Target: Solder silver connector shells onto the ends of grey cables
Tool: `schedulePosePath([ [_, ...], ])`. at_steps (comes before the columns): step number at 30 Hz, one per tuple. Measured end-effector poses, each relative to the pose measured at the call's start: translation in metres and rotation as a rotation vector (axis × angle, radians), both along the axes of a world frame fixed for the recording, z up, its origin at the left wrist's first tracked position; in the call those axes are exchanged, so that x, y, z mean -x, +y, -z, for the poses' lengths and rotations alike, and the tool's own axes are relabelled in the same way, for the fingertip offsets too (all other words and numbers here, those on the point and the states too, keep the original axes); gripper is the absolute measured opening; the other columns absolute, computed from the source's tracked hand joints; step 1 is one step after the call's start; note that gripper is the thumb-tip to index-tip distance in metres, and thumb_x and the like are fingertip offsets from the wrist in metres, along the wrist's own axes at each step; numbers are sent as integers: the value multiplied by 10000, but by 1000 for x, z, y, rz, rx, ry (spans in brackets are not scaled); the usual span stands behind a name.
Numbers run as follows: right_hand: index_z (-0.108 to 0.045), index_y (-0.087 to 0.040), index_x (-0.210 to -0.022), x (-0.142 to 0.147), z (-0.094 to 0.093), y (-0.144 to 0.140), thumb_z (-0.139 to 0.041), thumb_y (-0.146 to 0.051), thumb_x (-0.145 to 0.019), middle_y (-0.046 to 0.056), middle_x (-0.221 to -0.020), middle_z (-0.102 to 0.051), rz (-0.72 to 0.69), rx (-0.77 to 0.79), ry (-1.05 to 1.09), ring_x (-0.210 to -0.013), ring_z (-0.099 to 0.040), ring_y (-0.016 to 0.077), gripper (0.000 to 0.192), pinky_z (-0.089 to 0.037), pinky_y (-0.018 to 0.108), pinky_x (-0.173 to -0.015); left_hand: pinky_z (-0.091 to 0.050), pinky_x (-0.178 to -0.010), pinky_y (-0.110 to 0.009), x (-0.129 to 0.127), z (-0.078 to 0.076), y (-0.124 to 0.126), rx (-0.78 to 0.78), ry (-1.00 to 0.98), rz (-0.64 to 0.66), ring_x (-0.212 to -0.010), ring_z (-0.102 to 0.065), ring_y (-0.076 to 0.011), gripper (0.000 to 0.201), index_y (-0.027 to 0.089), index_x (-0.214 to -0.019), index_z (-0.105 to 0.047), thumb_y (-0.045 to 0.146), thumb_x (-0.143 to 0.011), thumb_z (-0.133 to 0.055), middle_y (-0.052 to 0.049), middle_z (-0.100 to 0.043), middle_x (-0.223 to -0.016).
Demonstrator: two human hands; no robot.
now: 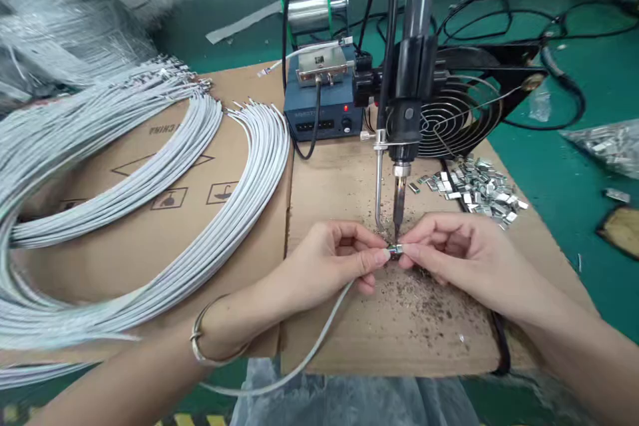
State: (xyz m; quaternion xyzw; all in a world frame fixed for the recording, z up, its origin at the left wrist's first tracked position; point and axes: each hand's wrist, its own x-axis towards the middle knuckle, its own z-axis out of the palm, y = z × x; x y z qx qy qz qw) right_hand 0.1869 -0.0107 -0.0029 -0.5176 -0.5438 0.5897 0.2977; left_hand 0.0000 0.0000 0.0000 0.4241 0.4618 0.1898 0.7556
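Beneath the tip of a mounted soldering iron (399, 203), my two hands meet around a small metal connector (395, 249). My left hand (344, 256) pinches the end of a white cable (319, 339), which trails down toward my lap. Between the thumb and fingers of my right hand (444, 249) is the connector's other side. The iron's tip is right above the connector; whether they touch I cannot tell. A thin metal feed tube (378, 193) ends just behind my left fingertips. The wire ends at the joint are hidden by my fingers.
Loose metal connectors (479, 190) are heaped at the right of the cardboard (344, 200). Bundled white cables (249, 166) curve across the left. Behind stand a blue control box (319, 113), a solder spool (309, 12) and a black fan (449, 116). Dark specks litter the board.
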Motion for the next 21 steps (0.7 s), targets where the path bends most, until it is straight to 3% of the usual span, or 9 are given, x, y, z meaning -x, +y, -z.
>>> schedulePosePath([
  [4,-653,-166,-693,1,-1,-4,-648,-224,-752,16,-613,-682,-6,6,1,-437,-472,63,83,-358,160,-385,-490,-493,-186,-1,-2,0,-30,-4,9,-508,-520,-62,206,117,-736,-569,296,-722,-670,40,-522,-605],
  [11,-648,-173,-689,2,-1,-3,-646,-231,-746,31,-623,-695,-20,-9,-14,-472,-519,88,81,-382,181,-404,-280,-361,-132,-3,-6,2,-62,59,35,-398,-379,-28,151,134,-678,-555,229,-718,-666,75,-464,-491],
  [21,-649,-169,-673,1,-2,-2,-668,-236,-723,35,-596,-688,8,36,24,-402,-454,69,86,-356,179,-370,-243,-360,-144,-6,-8,2,-57,53,6,-363,-351,-13,122,126,-653,-560,155,-696,-671,91,-456,-455],
])
